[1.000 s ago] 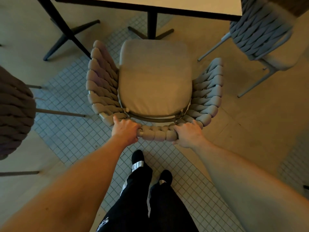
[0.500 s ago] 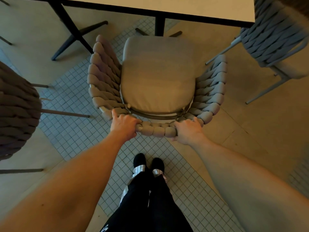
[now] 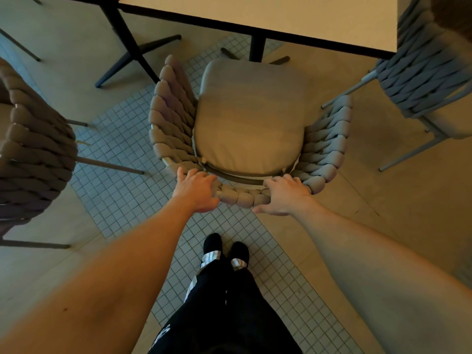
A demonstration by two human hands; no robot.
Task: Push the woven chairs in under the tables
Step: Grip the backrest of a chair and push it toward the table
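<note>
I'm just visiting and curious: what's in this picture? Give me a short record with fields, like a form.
Chair in hand: woven chair, cushion front near the table edge, not yet under
Table: pale top with dark rim
Left hand: resting on the chair's back rim, fingers fairly straight
Right hand: on the same rim, fingers spread
Other chairs: one at left, one at right
Floor: small square tiles

This looks like a café or restaurant dining area: a pale rectangular table top with dark edge on black pedestal legs at twelve o'clock, and three grey rope-woven armchairs with cushions, at centre, nine o'clock and two o'clock (matching seats), on small square mosaic floor tiles.
</note>
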